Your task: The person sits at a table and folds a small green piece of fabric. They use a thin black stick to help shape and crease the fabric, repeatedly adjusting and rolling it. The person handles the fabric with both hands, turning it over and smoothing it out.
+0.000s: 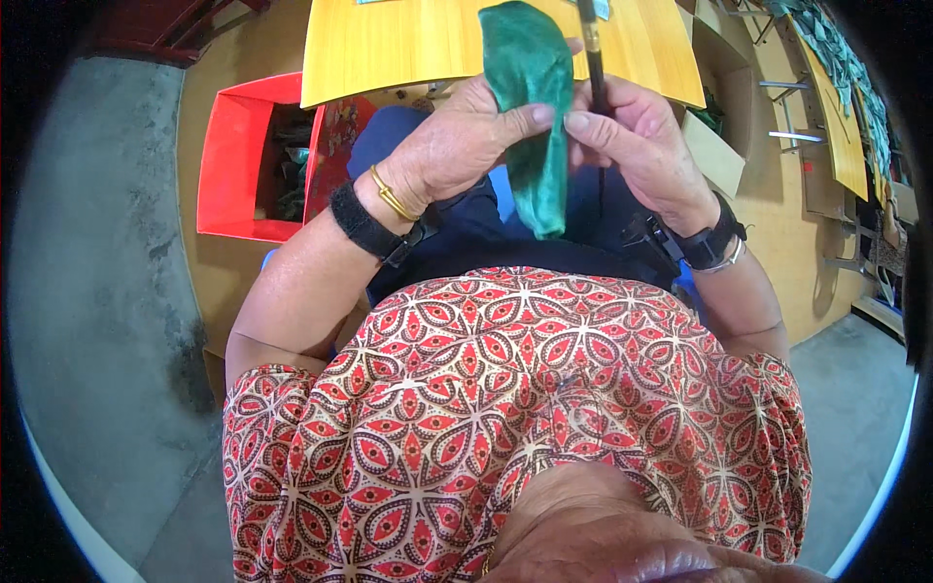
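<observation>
A shiny green cloth piece (530, 73), narrow and folded lengthwise, hangs between my two hands in front of the table edge. My left hand (457, 146) is closed on its left side, thumb pressed on the cloth and the other fingers hidden behind it. With thumb and fingertips, my right hand (641, 141) pinches the cloth's right edge, close to my left thumb. A slim dark stick (591, 63) with a gold-coloured band stands upright in the same right hand, its thin lower end pointing down. Whether it is a brush or another tool I cannot tell.
A yellow wooden table (408, 44) lies just ahead. Left of my legs stands an open red box (225, 160) with dark items inside. Open cardboard boxes (717, 155) are on the right. Green cloth (846, 53) is heaped on another table at the far right.
</observation>
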Motion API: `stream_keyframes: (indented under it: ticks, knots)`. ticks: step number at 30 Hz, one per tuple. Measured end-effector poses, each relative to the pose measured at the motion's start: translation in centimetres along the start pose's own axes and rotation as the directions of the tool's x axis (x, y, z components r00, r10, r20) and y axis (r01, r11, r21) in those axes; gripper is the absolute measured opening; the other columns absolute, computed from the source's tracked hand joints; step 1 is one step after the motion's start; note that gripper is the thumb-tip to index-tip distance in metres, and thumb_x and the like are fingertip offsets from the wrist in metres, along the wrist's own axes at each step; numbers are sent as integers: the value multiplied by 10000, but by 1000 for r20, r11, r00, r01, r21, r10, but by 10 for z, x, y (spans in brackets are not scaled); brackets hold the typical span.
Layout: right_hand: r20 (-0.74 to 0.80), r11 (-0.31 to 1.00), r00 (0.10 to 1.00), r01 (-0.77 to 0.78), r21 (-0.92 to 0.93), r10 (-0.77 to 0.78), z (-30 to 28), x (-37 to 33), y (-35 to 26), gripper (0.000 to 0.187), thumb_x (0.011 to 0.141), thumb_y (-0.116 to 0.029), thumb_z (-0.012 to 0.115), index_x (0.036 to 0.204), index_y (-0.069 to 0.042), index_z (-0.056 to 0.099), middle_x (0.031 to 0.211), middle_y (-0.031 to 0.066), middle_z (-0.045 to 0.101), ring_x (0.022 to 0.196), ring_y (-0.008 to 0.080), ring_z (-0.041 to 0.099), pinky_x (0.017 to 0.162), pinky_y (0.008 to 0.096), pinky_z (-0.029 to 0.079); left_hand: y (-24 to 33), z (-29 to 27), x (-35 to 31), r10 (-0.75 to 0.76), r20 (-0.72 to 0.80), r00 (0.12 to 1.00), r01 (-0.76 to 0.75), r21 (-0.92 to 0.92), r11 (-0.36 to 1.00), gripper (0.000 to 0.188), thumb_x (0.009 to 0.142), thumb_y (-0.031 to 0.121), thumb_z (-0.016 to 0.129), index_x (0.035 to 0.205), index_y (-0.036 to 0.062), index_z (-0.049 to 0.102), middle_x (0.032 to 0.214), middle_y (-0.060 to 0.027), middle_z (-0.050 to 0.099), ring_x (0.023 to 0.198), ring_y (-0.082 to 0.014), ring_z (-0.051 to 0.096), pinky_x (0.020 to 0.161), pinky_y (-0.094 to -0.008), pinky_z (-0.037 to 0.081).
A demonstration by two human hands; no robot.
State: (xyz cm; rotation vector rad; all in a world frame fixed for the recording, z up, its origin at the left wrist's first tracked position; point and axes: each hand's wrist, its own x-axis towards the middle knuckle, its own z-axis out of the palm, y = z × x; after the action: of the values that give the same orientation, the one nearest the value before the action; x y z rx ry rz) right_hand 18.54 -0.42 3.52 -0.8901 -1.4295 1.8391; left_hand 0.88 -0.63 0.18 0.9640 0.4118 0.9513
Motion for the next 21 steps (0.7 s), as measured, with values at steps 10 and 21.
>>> stream_keyframes:
  ticks: [10,21]
  knots:
    - [-89,999,995,43,25,-40,-14,6,1,187,804,-171,567,896,-12,527,726,-19,519,592,27,434,509,172,356,6,1,3,-16,-52,998,8,-158,987,426,803,19,500,1206,26,365,1015,-59,522,917,-144,527,820,-278,427]
    - [-168,1000,986,25,16,-22,-17,11,5,142,806,-158,556,885,-42,576,767,-12,571,631,21,484,550,163,380,10,-2,12,-143,129,981,157,-107,982,579,758,50,510,1270,10,243,1160,-106,436,976,-208,512,859,-342,407]
